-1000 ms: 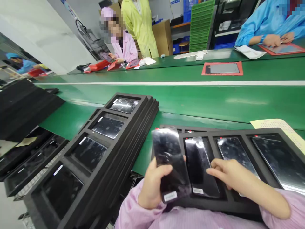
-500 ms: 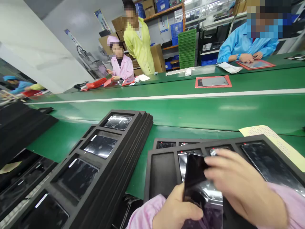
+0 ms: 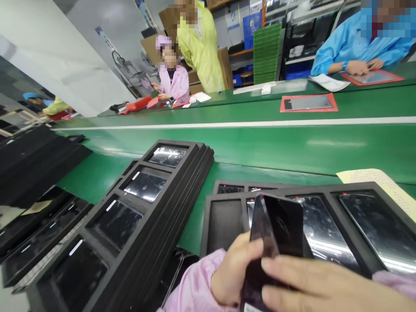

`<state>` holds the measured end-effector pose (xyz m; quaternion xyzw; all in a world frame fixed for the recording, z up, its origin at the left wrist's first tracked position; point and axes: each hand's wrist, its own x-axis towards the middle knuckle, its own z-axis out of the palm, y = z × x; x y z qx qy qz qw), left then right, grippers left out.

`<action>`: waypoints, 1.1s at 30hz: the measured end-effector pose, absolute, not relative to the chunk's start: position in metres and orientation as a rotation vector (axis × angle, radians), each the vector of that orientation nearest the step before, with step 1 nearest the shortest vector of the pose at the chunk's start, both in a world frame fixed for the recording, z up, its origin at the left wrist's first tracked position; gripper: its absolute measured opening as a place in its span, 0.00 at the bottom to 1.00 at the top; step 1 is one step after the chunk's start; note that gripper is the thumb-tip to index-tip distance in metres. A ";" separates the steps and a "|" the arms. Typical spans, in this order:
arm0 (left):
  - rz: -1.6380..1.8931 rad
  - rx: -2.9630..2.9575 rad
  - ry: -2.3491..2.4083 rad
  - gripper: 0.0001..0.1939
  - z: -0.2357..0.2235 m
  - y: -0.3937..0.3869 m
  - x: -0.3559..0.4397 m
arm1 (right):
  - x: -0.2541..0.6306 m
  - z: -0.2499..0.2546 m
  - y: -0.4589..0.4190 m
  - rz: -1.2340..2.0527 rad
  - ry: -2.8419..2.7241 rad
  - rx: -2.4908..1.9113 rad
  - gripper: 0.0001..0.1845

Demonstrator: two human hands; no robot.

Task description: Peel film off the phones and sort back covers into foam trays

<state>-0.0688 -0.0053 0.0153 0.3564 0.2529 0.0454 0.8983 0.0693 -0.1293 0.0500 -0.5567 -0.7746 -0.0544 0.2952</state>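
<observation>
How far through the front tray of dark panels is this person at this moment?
Done: the leftmost slot of the front tray is bare. In hand: left hand and right hand grip two dark panels together. Left: at least two panels lie in the right-hand slots.

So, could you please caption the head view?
Both hands hold two dark phones above a black foam tray.

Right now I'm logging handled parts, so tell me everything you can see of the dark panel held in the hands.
The dark glossy panel is thin, rectangular with rounded corners, and looks like glass, with faint reflections. It stands nearly upright, tilted, above the black foam tray. The left hand grips its left edge; the right hand lies across its lower part. A second thin layer shows at its left edge.
</observation>
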 end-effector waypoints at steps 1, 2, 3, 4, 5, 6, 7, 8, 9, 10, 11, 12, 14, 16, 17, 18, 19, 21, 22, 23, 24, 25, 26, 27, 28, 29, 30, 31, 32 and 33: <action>0.108 0.672 0.521 0.19 0.014 -0.007 -0.067 | 0.072 0.048 -0.128 -0.172 -2.091 -1.442 0.18; 0.119 0.599 0.518 0.20 0.012 -0.008 -0.064 | 0.076 0.044 -0.125 -0.202 -2.097 -1.428 0.18; 0.124 0.537 0.517 0.20 0.010 -0.010 -0.062 | 0.081 0.040 -0.122 -0.234 -2.077 -1.446 0.17; 0.131 0.492 0.514 0.19 0.008 -0.012 -0.059 | 0.086 0.035 -0.119 -0.262 -2.036 -1.491 0.15; 0.146 0.470 0.515 0.18 0.006 -0.014 -0.057 | 0.091 0.029 -0.114 -0.271 -1.991 -1.538 0.14; 0.170 0.466 0.524 0.17 0.005 -0.015 -0.056 | 0.095 0.024 -0.109 -0.264 -1.952 -1.578 0.14; 0.191 0.467 0.536 0.15 0.004 -0.016 -0.054 | 0.099 0.020 -0.104 -0.262 -1.911 -1.611 0.16; 0.198 0.464 0.550 0.14 0.004 -0.017 -0.053 | 0.102 0.016 -0.099 -0.264 -1.860 -1.644 0.18; 0.197 0.458 0.555 0.13 0.004 -0.017 -0.052 | 0.104 0.012 -0.095 -0.261 -1.817 -1.674 0.19; 0.200 0.453 0.553 0.13 0.005 -0.017 -0.051 | 0.105 0.009 -0.092 -0.261 -1.786 -1.695 0.20; 0.205 0.457 0.552 0.13 0.005 -0.017 -0.051 | 0.105 0.007 -0.089 -0.262 -1.768 -1.707 0.20; 0.217 0.466 0.558 0.13 0.006 -0.017 -0.050 | 0.104 0.004 -0.088 -0.265 -1.758 -1.713 0.20; 0.246 0.487 0.574 0.12 0.005 -0.017 -0.050 | 0.103 0.001 -0.087 -0.269 -1.747 -1.723 0.19; 0.246 0.483 0.579 0.11 0.004 -0.017 -0.050 | 0.101 -0.002 -0.088 -0.269 -1.731 -1.741 0.18; 0.236 0.470 0.576 0.11 0.003 -0.017 -0.050 | 0.101 -0.003 -0.089 -0.266 -1.723 -1.749 0.17; 0.223 0.455 0.574 0.11 0.002 -0.017 -0.051 | 0.101 -0.004 -0.090 -0.264 -1.716 -1.754 0.17; 0.212 0.441 0.575 0.11 0.001 -0.017 -0.051 | 0.100 -0.004 -0.091 -0.263 -1.712 -1.754 0.17; 0.205 0.422 0.587 0.11 0.001 -0.016 -0.051 | 0.100 -0.004 -0.092 -0.264 -1.704 -1.744 0.16; 0.208 0.418 0.593 0.11 0.001 -0.016 -0.051 | 0.099 -0.004 -0.092 -0.263 -1.698 -1.737 0.16; 0.208 0.417 0.595 0.12 0.002 -0.016 -0.051 | 0.099 -0.004 -0.092 -0.261 -1.691 -1.732 0.16; 0.203 0.421 0.590 0.13 0.002 -0.016 -0.052 | 0.098 -0.004 -0.093 -0.255 -1.685 -1.728 0.15; 0.202 0.429 0.582 0.14 0.003 -0.016 -0.052 | 0.098 -0.004 -0.093 -0.248 -1.679 -1.725 0.15; 0.204 0.441 0.572 0.14 0.004 -0.016 -0.052 | 0.097 -0.004 -0.094 -0.241 -1.676 -1.719 0.14; 0.209 0.454 0.561 0.15 0.005 -0.017 -0.053 | 0.097 -0.004 -0.094 -0.238 -1.676 -1.711 0.14; 0.217 0.466 0.551 0.15 0.006 -0.017 -0.053 | 0.096 -0.004 -0.095 -0.237 -1.676 -1.703 0.14; 0.225 0.474 0.539 0.15 0.007 -0.018 -0.053 | 0.096 -0.003 -0.095 -0.238 -1.677 -1.694 0.14; 0.234 0.479 0.529 0.14 0.008 -0.018 -0.054 | 0.096 -0.002 -0.096 -0.242 -1.677 -1.688 0.14; 0.237 0.483 0.524 0.14 0.009 -0.019 -0.054 | 0.096 -0.001 -0.097 -0.249 -1.676 -1.685 0.14; 0.236 0.486 0.521 0.14 0.010 -0.019 -0.055 | 0.096 0.001 -0.098 -0.255 -1.675 -1.682 0.13; 0.231 0.486 0.522 0.14 0.011 -0.019 -0.055 | 0.096 0.002 -0.099 -0.261 -1.676 -1.677 0.13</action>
